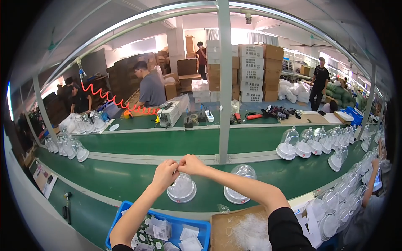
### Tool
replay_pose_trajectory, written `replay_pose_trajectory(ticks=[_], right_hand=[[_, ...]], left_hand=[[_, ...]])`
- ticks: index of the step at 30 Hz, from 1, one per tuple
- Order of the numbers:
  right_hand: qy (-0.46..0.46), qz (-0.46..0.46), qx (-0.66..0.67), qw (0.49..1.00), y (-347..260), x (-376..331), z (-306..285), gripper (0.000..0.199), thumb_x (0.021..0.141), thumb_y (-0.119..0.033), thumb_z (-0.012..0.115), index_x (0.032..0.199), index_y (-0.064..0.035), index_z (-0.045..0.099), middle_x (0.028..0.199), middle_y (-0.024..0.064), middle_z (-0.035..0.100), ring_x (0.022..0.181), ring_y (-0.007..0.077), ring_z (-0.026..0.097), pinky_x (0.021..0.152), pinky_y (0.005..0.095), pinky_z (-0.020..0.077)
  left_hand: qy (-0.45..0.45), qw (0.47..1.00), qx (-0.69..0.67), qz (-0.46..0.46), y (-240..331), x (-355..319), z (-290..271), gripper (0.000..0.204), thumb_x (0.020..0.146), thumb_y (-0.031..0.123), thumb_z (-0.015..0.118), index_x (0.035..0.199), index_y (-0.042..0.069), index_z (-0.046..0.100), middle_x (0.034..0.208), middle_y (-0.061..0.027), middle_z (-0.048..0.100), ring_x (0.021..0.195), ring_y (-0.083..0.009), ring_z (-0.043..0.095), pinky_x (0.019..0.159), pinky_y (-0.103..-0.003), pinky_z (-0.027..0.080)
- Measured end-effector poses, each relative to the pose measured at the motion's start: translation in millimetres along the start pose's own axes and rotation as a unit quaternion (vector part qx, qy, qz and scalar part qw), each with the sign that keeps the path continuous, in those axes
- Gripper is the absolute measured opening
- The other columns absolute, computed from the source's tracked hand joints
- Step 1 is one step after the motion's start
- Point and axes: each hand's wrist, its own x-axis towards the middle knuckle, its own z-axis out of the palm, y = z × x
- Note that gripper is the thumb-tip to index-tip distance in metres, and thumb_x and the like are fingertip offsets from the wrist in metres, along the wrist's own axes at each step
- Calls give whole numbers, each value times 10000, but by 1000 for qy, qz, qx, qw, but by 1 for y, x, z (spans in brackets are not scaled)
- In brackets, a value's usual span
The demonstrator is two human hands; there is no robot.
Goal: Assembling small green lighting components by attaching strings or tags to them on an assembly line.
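Observation:
Both my hands meet above a clear dome on a round white base (182, 195), which stands upright on the green conveyor belt (113, 180). My left hand (164, 173) is closed, its fingertips pinched together at the top of the dome. Against it, my right hand (191, 164) is closed in a pinch too. Whatever lies between the fingers is hidden or too small to make out. To the right, under my right forearm, a second clear dome (243, 170) stands on its white base. White material shows inside both domes.
A blue bin (204, 226) of printed cards and a carton (222, 228) of clear thin strands lie near me. Past the belt rises a metal post (224, 104). Many domes (287, 144) stand at right, others (69, 147) at left. A co-worker's hand (374, 165) reaches in from the right.

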Motion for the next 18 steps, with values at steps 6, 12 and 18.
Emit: replay_pose_trajectory(ticks=[6,12,18], right_hand=[[2,-51,-116,992,-19,6,0,226,648,-279,655,714,-68,701,703,153,670,660,323,651,647,403,541],[-45,-49,-62,996,-7,8,-1,218,656,-282,655,708,-71,677,719,135,671,705,313,657,646,400,535],[-8,-50,-40,998,-13,5,9,201,684,-261,659,703,-61,666,684,112,660,649,282,645,600,367,509]], left_hand=[[-8,1000,8,-1,0,4,-4,234,651,76,699,870,42,623,860,-89,608,852,-302,595,742,-396,497],[26,998,-26,-45,-6,-4,-3,191,690,85,685,870,44,635,893,-92,637,901,-299,598,780,-401,488],[26,999,-24,-42,-11,-6,-6,127,701,101,685,808,45,645,899,-84,658,877,-287,621,752,-393,500]])
